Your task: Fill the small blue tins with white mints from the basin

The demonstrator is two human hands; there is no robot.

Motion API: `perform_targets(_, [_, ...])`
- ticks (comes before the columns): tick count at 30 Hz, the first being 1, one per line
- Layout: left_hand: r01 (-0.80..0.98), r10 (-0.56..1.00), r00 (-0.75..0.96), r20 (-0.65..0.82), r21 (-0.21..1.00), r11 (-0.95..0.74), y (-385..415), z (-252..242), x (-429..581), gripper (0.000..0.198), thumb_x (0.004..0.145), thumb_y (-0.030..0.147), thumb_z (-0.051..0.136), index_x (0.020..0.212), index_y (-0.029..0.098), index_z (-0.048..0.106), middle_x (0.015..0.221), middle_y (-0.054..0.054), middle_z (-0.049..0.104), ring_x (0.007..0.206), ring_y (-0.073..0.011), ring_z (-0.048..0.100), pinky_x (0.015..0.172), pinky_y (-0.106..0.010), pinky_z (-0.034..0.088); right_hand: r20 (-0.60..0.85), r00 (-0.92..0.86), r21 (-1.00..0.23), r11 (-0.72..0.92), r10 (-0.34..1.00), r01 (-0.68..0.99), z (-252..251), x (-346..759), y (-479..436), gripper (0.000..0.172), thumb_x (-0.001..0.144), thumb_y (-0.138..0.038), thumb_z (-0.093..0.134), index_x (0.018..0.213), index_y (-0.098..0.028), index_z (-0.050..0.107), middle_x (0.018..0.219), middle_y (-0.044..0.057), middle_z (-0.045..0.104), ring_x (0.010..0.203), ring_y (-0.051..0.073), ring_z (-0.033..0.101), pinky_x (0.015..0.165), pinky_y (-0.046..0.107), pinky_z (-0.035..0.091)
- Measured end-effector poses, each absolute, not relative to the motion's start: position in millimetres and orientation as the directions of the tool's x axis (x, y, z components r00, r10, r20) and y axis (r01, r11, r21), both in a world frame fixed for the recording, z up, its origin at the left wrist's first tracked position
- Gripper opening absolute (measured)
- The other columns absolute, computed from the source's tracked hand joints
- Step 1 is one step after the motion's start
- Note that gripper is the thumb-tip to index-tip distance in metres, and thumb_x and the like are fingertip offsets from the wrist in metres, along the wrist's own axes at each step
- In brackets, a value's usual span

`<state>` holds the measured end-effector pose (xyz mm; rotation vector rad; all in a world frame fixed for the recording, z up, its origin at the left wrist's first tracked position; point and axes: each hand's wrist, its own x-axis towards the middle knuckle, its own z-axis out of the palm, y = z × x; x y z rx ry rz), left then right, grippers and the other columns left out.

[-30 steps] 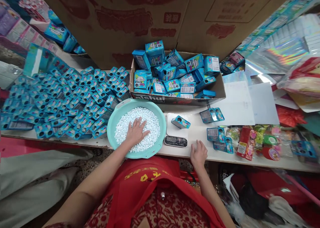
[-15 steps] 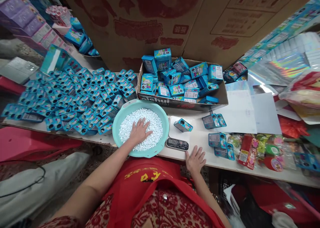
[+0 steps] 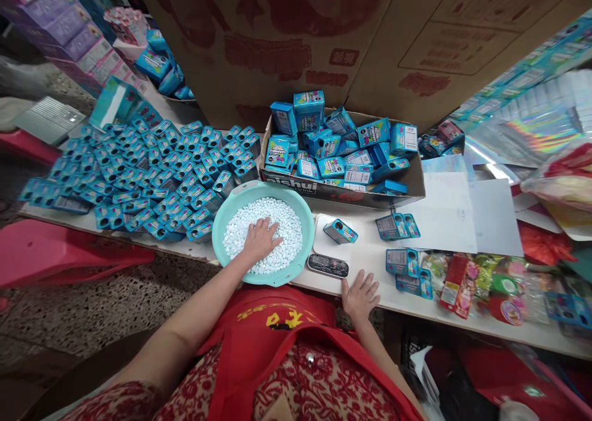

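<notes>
My left hand [image 3: 261, 242] lies palm down on small white pellets [image 3: 289, 230] in a turquoise basin [image 3: 309, 224], its fingers spread. My right hand [image 3: 361, 296] rests flat at the table's front edge, fingers apart, holding nothing. Between the basin and that hand is a white scale [image 3: 320, 243] with a black display panel [image 3: 328, 265]; one small blue box [image 3: 341, 230] with a round dark hole sits on its plate. Left of the basin stand many such blue boxes [image 3: 157, 174] in rows. Behind it, an open carton [image 3: 342, 196] holds a heap of blue boxes.
Several blue boxes [image 3: 398, 225] stand right of the scale, near white paper sheets [image 3: 446, 211] and packaged sweets [image 3: 457, 285]. A tall cardboard box [image 3: 296, 39] rises behind the carton. A pink stool [image 3: 69, 251] stands at the left, below the table.
The camera view has shifted slightly, so the table items appear a little further right. A pale sack at the lower left is out of sight, and floor shows there. Both hands rest where they were.
</notes>
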<state>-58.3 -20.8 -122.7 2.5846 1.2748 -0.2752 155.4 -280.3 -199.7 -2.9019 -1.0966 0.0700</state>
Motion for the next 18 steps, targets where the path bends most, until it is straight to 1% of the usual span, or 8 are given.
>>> perform_targets(6, [0.793, 0.753, 0.605, -0.260, 0.108, -0.600, -20.0, -118.7, -54.7, 0.042, 0.093, 0.041, 0.032, 0.124, 0.022, 0.053, 0.123, -0.013, 0.052, 0.114, -0.0294, 0.042, 0.094, -0.046, 0.035, -0.030, 0.756, -0.062, -0.756, 0.654, 0.652, -198.4, 153.7, -277.7, 0.069, 0.092, -0.050, 0.026, 0.143, -0.004, 0.031, 0.148, 0.027, 0.024, 0.138, 0.042, 0.015, 0.098, 0.069, 0.024])
perform_targets(9, [0.795, 0.755, 0.599, -0.267, 0.089, -0.600, -20.0, -119.0, -53.5, 0.038, 0.093, 0.036, 0.031, 0.119, 0.020, 0.055, 0.116, -0.012, 0.053, 0.110, -0.0282, 0.044, 0.091, -0.043, 0.037, -0.031, 0.763, -0.065, -0.763, 0.645, 0.643, -199.5, 153.2, -275.9, 0.069, 0.092, -0.052, 0.022, 0.143, -0.007, 0.032, 0.148, 0.025, 0.026, 0.138, 0.041, 0.017, 0.098, 0.069, 0.025])
perform_targets(13, [0.813, 0.764, 0.577, -0.288, 0.111, -0.572, -17.1, -121.2, -49.4, 0.034, 0.092, 0.032, 0.034, 0.114, 0.017, 0.055, 0.113, -0.013, 0.054, 0.109, -0.0278, 0.047, 0.091, -0.042, 0.038, -0.028, 0.766, -0.091, -0.764, 0.643, 0.638, -191.1, 156.4, -282.8, 0.072, 0.091, -0.054, 0.020, 0.141, -0.004, 0.035, 0.146, 0.027, 0.029, 0.136, 0.045, 0.021, 0.096, 0.071, 0.026])
perform_targets(14, [0.821, 0.767, 0.567, -0.301, 0.128, -0.557, -16.1, -119.8, -48.2, 0.033, 0.092, 0.030, 0.034, 0.114, 0.015, 0.054, 0.114, -0.015, 0.054, 0.110, -0.0285, 0.048, 0.092, -0.043, 0.038, -0.017, 0.769, -0.111, -0.765, 0.639, 0.634, -186.7, 157.0, -284.9, 0.072, 0.091, -0.054, 0.020, 0.141, -0.005, 0.035, 0.145, 0.028, 0.030, 0.135, 0.046, 0.022, 0.094, 0.073, 0.026])
perform_targets(16, [0.830, 0.761, 0.555, -0.335, 0.168, -0.532, -16.0, -111.8, -46.9, 0.033, 0.091, 0.027, 0.035, 0.113, 0.012, 0.055, 0.114, -0.017, 0.055, 0.111, -0.0302, 0.049, 0.092, -0.046, 0.039, -0.008, 0.762, -0.194, -0.748, 0.648, 0.634, -178.1, 155.6, -282.5, 0.068, 0.091, -0.053, 0.023, 0.140, -0.009, 0.037, 0.143, 0.027, 0.034, 0.133, 0.048, 0.027, 0.089, 0.077, 0.027])
perform_targets(17, [0.827, 0.744, 0.561, -0.364, 0.200, -0.526, -17.4, -105.6, -46.9, 0.034, 0.090, 0.024, 0.035, 0.112, 0.009, 0.055, 0.115, -0.020, 0.055, 0.111, -0.0311, 0.050, 0.091, -0.047, 0.039, -0.005, 0.752, -0.261, -0.726, 0.660, 0.636, -175.5, 152.9, -275.1, 0.063, 0.091, -0.052, 0.027, 0.139, -0.014, 0.041, 0.141, 0.025, 0.037, 0.129, 0.047, 0.032, 0.086, 0.078, 0.029])
perform_targets(18, [0.824, 0.735, 0.564, -0.378, 0.203, -0.528, -20.0, -99.3, -47.2, 0.032, 0.089, 0.023, 0.036, 0.109, 0.010, 0.058, 0.112, -0.019, 0.057, 0.108, -0.0298, 0.053, 0.088, -0.046, 0.042, -0.029, 0.690, -0.356, -0.652, 0.723, 0.669, -174.7, 147.9, -261.9, 0.054, 0.092, -0.050, 0.033, 0.136, -0.020, 0.043, 0.140, 0.021, 0.039, 0.126, 0.043, 0.039, 0.086, 0.074, 0.034])
